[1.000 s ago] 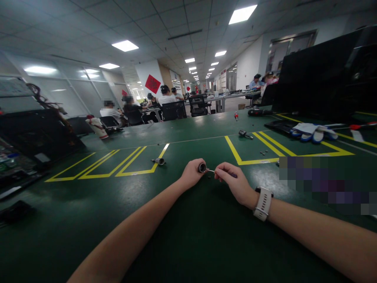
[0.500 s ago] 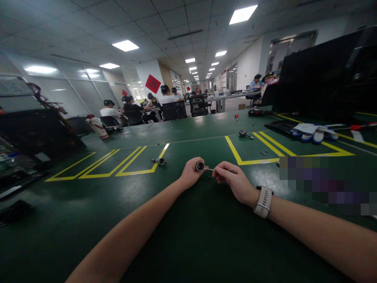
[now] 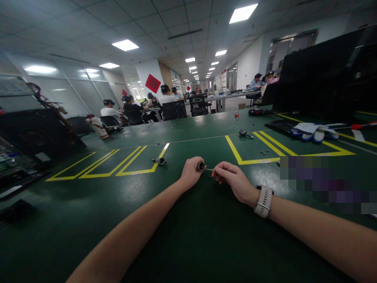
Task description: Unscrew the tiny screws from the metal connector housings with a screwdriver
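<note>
My left hand point(image 3: 189, 173) is closed around a dark metal cylindrical part point(image 3: 200, 166), its hollow round end facing me. Between the fingers of my right hand point(image 3: 231, 179) is a thin metal rod tool point(image 3: 209, 169); most of it is hidden by the hand, so its exact kind does not show. The rod's tip reaches the right side of the cylinder, but whether it sits in a hole is too small to tell. A tiny dark piece point(image 3: 209, 176) lies on the green table point(image 3: 188, 236) just below the rod.
A similar metal part point(image 3: 160, 160) lies to the left, another point(image 3: 245, 134) at the right inside yellow tape. Several small dark pieces point(image 3: 264, 152) lie nearby. Farther right are white-and-blue gloves point(image 3: 313, 131) and a large black monitor point(image 3: 318, 74). A red screwdriver point(image 3: 236, 115) lies toward the back.
The cylinder in my left hand has shifted very slightly to the right. Both hands otherwise keep their grip and place.
</note>
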Demonstrator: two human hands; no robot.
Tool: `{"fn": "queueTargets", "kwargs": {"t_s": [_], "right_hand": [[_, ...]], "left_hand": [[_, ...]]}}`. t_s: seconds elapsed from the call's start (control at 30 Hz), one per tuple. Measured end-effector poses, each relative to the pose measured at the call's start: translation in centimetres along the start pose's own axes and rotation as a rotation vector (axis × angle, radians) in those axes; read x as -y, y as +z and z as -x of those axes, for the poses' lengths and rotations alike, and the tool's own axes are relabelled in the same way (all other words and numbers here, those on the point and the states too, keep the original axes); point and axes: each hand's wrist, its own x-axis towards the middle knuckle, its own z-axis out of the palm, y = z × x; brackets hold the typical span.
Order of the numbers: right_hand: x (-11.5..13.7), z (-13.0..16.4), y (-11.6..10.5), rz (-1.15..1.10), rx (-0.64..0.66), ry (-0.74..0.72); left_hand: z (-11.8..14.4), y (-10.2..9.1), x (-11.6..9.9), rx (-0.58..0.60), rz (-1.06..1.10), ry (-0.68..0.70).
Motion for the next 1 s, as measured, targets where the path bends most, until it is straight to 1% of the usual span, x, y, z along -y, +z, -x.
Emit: {"fn": "queueTargets", "kwargs": {"t_s": [0.07, 0.17, 0.33, 0.6, 0.73, 0.87, 1.0], "right_hand": [[0.07, 0.02, -0.05, -0.011, 0.004, 0.010], [0.21, 0.01, -0.13, -0.049, 0.010, 0.018], [0.29, -0.03, -0.13, -0.121, 0.005, 0.032], [0.25, 0.00, -0.12, -0.104, 0.001, 0.020], [0.14, -0.01, -0.19, -0.092, -0.011, 0.018], [0.10, -0.01, -0.20, -0.059, -0.043, 0.017], [0.18, -0.03, -0.19, -0.038, -0.021, 0.043]], "left_hand": [[0.02, -0.03, 0.05, -0.013, 0.033, -0.007], [0.01, -0.03, 0.15, -0.015, 0.146, -0.006], [-0.07, -0.10, 0.03, 0.039, 0.288, 0.018], [-0.03, -0.29, -0.24, 0.099, 0.391, -0.007], [-0.04, -0.19, -0.27, 0.097, 0.354, 0.000], [-0.09, -0.12, -0.29, 0.071, 0.216, -0.003], [-0.05, -0.12, -0.35, 0.047, 0.084, -0.019]]}}
